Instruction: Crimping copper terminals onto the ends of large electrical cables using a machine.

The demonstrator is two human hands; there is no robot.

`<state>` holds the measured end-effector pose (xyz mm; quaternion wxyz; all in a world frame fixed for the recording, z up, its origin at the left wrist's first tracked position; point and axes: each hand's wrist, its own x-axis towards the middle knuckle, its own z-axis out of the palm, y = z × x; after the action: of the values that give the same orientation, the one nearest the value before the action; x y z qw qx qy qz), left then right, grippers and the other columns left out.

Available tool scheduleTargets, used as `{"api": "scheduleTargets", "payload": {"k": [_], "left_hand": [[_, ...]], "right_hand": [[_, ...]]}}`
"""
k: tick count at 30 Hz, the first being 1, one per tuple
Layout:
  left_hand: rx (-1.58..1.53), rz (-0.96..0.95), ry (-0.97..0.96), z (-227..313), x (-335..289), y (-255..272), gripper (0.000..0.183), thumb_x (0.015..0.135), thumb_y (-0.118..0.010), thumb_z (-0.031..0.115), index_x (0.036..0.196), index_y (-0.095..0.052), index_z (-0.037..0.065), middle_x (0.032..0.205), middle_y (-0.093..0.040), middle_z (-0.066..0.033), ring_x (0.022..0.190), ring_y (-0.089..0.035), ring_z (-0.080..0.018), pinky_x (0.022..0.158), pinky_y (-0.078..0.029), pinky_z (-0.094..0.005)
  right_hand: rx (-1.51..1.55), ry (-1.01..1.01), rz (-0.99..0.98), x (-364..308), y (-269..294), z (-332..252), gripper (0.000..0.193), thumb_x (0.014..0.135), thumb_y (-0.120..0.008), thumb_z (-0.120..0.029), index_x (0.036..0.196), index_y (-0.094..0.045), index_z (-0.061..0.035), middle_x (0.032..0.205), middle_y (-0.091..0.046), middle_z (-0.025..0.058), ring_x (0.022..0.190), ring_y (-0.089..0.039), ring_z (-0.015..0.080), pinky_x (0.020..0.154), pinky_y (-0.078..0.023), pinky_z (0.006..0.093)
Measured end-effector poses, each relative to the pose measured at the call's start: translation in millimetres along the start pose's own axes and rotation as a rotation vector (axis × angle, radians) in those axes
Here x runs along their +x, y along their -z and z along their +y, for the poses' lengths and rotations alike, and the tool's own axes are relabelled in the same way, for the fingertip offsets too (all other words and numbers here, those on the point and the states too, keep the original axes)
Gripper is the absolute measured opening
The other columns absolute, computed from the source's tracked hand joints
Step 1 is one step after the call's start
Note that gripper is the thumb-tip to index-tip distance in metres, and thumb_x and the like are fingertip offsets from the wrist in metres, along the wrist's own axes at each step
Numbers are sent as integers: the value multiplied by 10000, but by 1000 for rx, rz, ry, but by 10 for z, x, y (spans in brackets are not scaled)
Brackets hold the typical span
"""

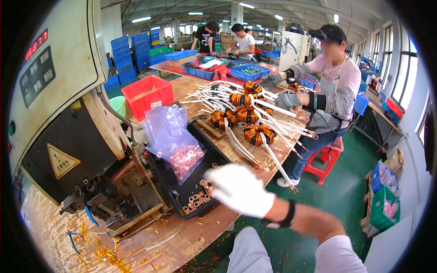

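Nearest me, a machine [68, 104] fills the frame's left; my left hand is out of view. Copper lugs [196, 199] lie in the black tray [210, 157], lower centre, just beside my white-gloved right hand [239, 190], too blurred to tell whether it grips anything.

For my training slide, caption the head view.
White-gloved right hand at copper cable lugs in a black tray, with orange-and-black toroidal coils beyond.

The workbench [189, 239] is viewed from head height, forward and downward; the machine [38, 129] is framed close at left.
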<state>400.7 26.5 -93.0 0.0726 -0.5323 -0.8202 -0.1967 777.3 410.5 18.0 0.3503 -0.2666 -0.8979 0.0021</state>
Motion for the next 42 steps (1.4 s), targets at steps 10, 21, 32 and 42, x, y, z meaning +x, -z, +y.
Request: {"api": "scheduleTargets", "payload": {"k": [10,21,32,42], "left_hand": [[-187,44,222,-348,-131,262,387,1005,-665,170,1338,-627,-22,1259,-678,-220,1183,-640,-344,1028,-495,-431],[130,186,69,-409,-93,139,339,995,-634,200,1257,-677,-10,1176,-709,-218,1083,-643,-405,982,-482,-489],[154,109,141,-448,-43,78,325,999,-607,195,1237,-690,-9,1139,-725,-211,1056,-646,-404,984,-480,-491],[126,184,167,-237,167,22,337,844,-673,152,1178,-685,113,1087,-682,-150,1047,-614,-379,940,-463,-486]], "right_hand": [[153,-285,320,-269,-742,172,313,893,-704,-150,1197,-661,-89,1011,-700,133,984,-667,345,875,-534,442],[-520,-646,65,-648,285,1911,570,924,-691,-375,1368,-551,-46,1126,-694,232,1042,-674,421,879,-534,515],[-489,-1014,-153,-330,-248,2223,570,920,-732,-342,1386,-484,-128,920,-743,212,896,-725,432,753,-557,532],[-864,-561,-398,-835,29,3508,793,965,-560,-606,1545,-244,-168,1277,-666,213,1075,-693,349,950,-544,477]]}}
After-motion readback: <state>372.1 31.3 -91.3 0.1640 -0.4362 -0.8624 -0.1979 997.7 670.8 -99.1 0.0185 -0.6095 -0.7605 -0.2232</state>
